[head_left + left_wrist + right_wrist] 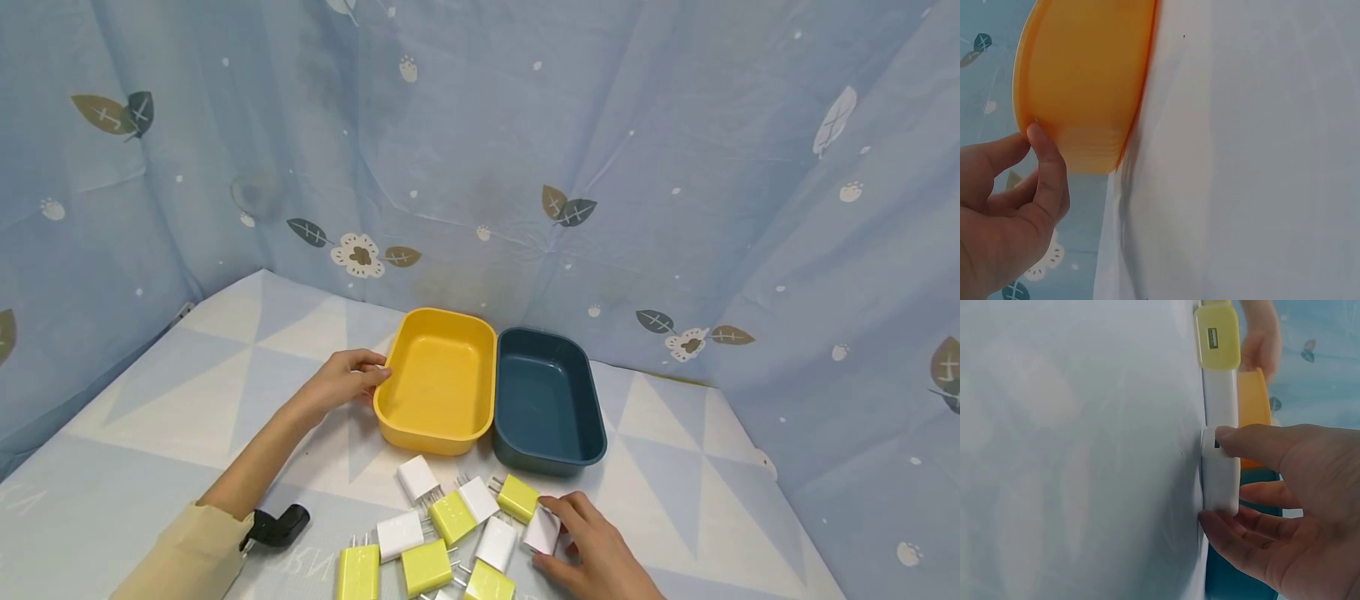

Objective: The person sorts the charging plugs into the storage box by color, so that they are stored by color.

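Observation:
My left hand (347, 382) pinches the left rim of a yellow plastic bin (438, 379) between thumb and fingers; the left wrist view shows the thumb tip on the rim. The right hand (600, 554) holds a white USB wall charger (542, 530) that lies on the table, thumb at one end and fingertips at the other, its USB port (1217, 443) partly under the thumb. Beside it are a yellow charger (518, 498) and another white charger (496, 543). Several more white and yellow chargers lie loosely grouped to the left.
A dark blue bin (546, 400) stands directly against the yellow one's right side. Both bins hold nothing visible. The table has a blue and white triangle-patterned cloth (292, 375); a printed blue curtain (480, 150) hangs behind. A black strap device (279, 527) sits at the left wrist.

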`<state>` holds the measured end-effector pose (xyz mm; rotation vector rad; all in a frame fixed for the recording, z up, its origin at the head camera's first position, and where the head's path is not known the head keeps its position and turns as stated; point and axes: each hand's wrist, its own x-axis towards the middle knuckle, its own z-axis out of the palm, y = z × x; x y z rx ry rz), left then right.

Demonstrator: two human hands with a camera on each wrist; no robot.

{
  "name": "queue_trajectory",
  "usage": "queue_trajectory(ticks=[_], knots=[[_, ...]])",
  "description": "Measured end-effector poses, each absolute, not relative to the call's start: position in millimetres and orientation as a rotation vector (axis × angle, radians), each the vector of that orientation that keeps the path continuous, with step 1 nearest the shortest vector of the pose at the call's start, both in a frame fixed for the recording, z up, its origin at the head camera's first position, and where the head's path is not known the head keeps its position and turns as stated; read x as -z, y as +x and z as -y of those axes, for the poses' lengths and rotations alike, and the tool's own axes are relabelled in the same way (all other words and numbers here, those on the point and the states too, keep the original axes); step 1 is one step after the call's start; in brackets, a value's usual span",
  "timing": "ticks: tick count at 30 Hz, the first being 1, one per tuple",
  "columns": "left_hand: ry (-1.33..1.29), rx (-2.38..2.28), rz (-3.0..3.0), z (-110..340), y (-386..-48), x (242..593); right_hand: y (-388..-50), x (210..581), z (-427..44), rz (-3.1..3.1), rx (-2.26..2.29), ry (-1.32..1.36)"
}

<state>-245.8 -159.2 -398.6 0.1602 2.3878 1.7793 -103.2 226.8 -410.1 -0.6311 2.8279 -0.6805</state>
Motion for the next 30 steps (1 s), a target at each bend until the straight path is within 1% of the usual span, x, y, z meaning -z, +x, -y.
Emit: queue_trajectory(ticks=[8,30], knots=[[0.147,-1.852,-2.285,160.6,-245.5,396.3,-100.7,413.2,-227.7,-2.85,0.733,-0.691],[0.144,-1.95,-2.158,162.8,-247.0,400.0,-102.0,418.2,-232.3,-2.793,0.843,-0.601]])
